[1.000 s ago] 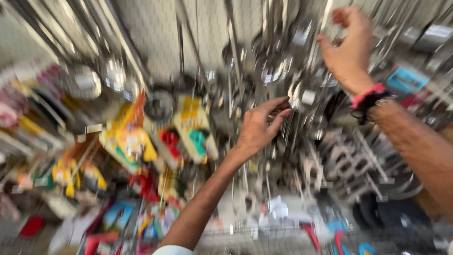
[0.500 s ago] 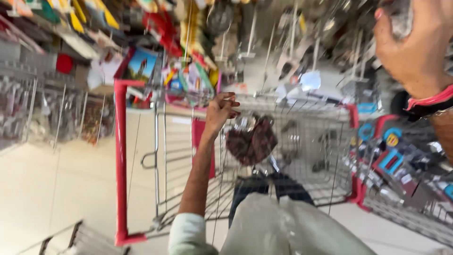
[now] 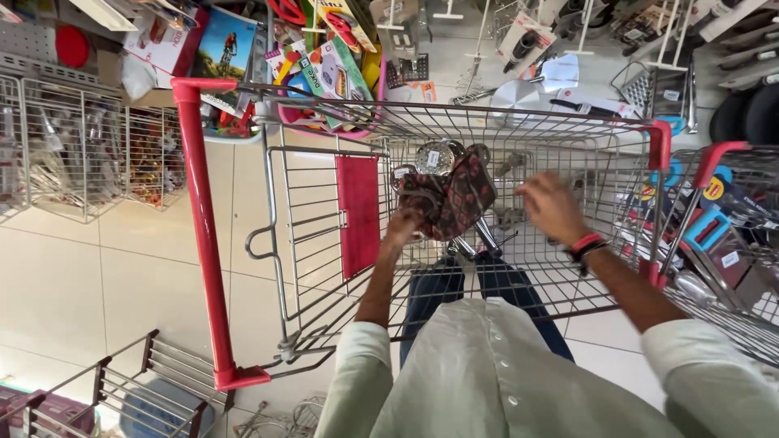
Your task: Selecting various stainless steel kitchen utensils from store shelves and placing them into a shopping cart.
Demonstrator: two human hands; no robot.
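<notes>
Right now the left hand (image 3: 403,227) is inside the wire cart (image 3: 519,130), with its fingers closed on a dark red patterned pouch (image 3: 450,197). The pouch sits in the middle of the cart, on top of some shiny metal spoons (image 3: 438,156). The right hand (image 3: 552,207) floats just beside it with its fingers spread and nothing in it. A good way is to hold the pouch firmly and keep it low so the spoons stay put. Wire walls close in on all sides, so the only open room is straight up. A second cart (image 3: 730,203) stands close on the right.
</notes>
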